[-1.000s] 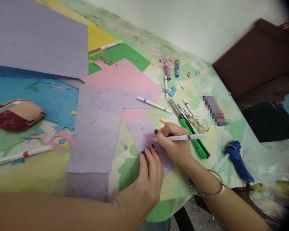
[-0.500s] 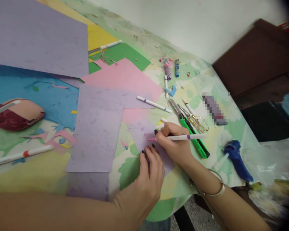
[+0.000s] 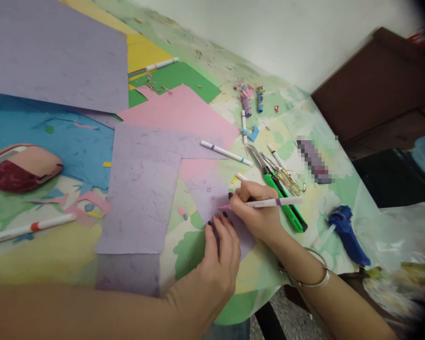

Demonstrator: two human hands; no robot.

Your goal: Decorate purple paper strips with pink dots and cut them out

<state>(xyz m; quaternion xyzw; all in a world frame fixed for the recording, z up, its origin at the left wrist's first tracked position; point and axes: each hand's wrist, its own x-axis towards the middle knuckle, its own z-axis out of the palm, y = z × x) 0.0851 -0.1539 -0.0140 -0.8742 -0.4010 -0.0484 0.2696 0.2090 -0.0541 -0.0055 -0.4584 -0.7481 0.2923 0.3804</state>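
Note:
My right hand grips a white marker with a pink-purple tip, which points down at a small purple piece of paper. A few small rings are drawn on that piece. With fingers stretched out flat, my left hand presses on the paper's lower part and hides some of it. Just right of my right hand lies a green box cutter with its blade out, beside gold-handled scissors. Another white marker rests above the hands, on larger purple paper.
A blue glue gun lies near the table's right edge. Pink paper, green paper and blue paper overlap across the table. A pouch sits at left, with paper scraps and an orange-banded marker below it.
The view has shifted very slightly. Both hands stay in nearly the same place, with the marker tip still at the small purple paper.

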